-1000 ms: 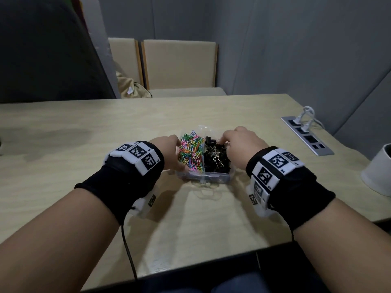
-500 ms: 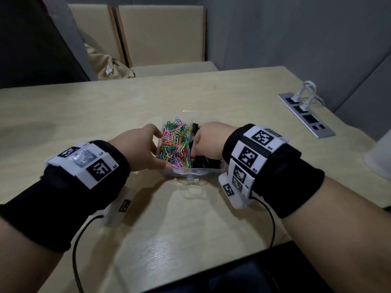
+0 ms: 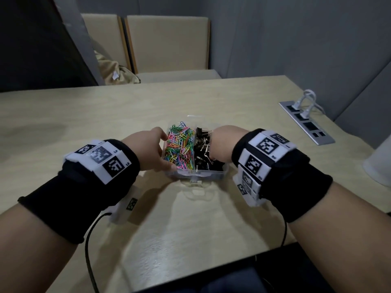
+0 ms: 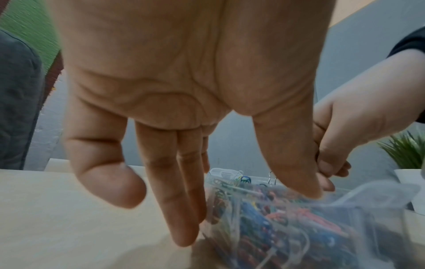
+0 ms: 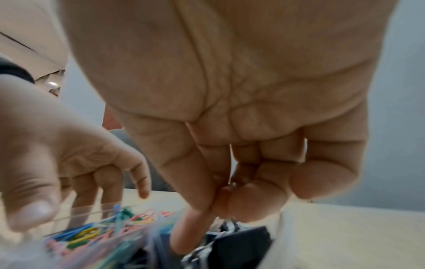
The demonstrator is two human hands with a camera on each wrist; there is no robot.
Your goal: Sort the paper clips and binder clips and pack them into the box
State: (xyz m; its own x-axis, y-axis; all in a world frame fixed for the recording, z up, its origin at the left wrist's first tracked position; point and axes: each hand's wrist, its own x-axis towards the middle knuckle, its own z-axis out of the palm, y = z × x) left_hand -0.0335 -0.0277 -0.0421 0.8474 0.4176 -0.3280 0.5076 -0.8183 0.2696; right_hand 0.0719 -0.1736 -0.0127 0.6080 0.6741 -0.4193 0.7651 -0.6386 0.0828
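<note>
A clear plastic box stands on the table in front of me. Its left compartment holds coloured paper clips and its right one black binder clips. My left hand steadies the box's left wall, with straight fingers outside it and the thumb on the rim. My right hand hangs over the binder clips with its fingers curled, and one fingertip pokes down among them. I see nothing held in it.
A clear flap of the box lies on the table toward me. At the right are a socket panel with white cables and a white pot. Two chairs stand beyond the table. The near edge is close to my forearms.
My right hand has come off the box's far right rim and gone down over the binder clips. The left hand has stayed on the left wall. My head has shifted.
</note>
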